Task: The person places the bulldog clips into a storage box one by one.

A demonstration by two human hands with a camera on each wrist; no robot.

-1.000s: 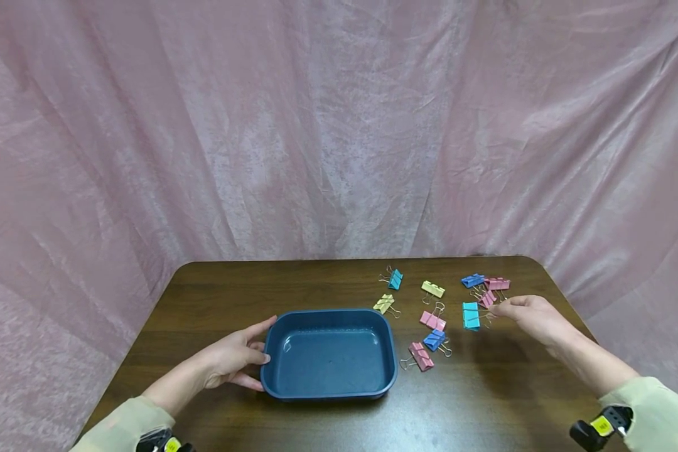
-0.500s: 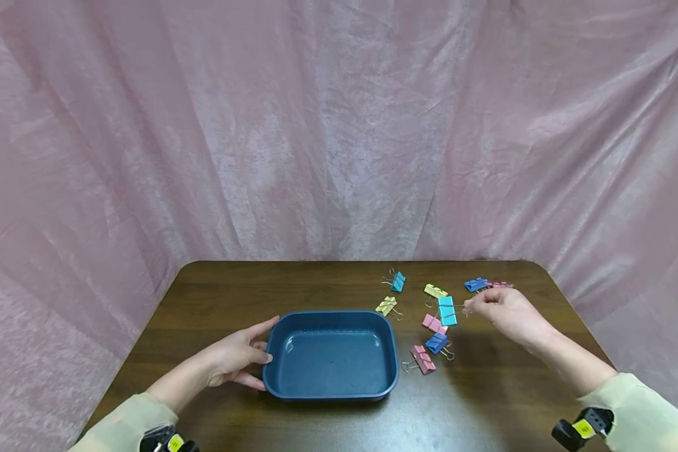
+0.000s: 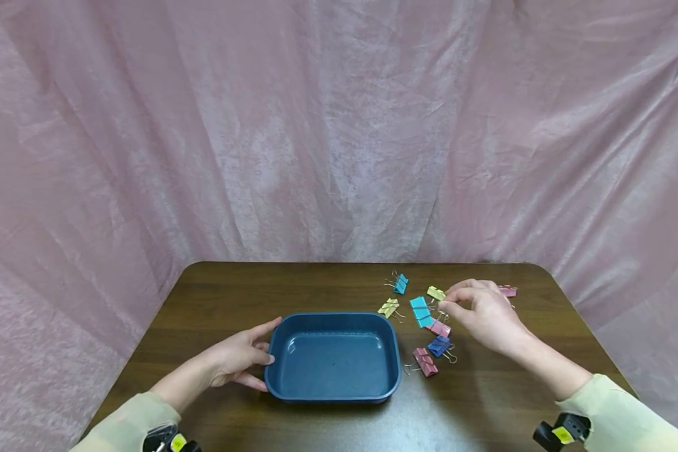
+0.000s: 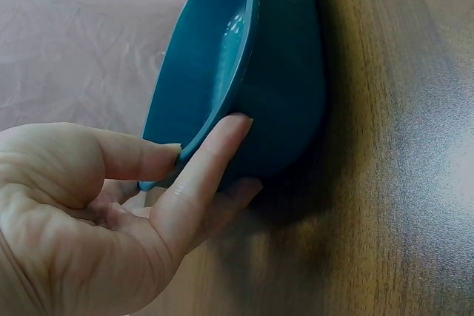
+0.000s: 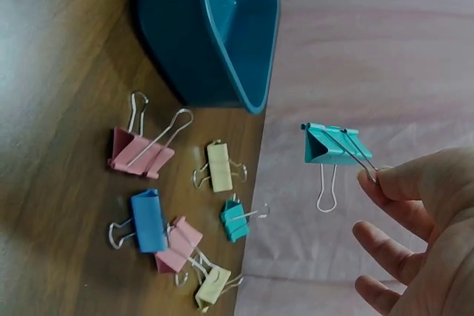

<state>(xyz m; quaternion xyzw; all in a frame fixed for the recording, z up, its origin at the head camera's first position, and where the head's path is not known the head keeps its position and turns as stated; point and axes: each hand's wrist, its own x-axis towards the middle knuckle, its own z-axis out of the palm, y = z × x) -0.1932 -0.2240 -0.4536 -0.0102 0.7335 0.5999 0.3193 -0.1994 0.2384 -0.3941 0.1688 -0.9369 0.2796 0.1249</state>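
Observation:
My left hand [image 3: 240, 358] rests at the left end of a blue rectangular tray [image 3: 333, 400], its fingers spread along the end. In the left wrist view the thumb touches the rim, and straight fingers lie against the outer wall [image 4: 285, 72]. My right hand [image 3: 486, 314] pinches a wire handle of a turquoise binder clip [image 5: 337, 146] between thumb and forefinger. That clip is up in the air, its second handle hanging down. In the head view it overlaps a pink binder clip [image 3: 441, 328].
Around the tray's right side lie a yellow binder clip [image 3: 390, 307], a teal one [image 3: 400, 284], a blue one [image 3: 439, 345] and a pink one [image 3: 425, 362]. Another yellow clip [image 3: 435, 293] and a pink one [image 3: 506, 290] are near the right hand. A pink curtain [image 3: 339, 125] hangs behind the table [image 3: 226, 414].
My right hand has lifted the turquoise binder clip and carried it left from the far right group toward the tray. The left hand stays at the tray's end.

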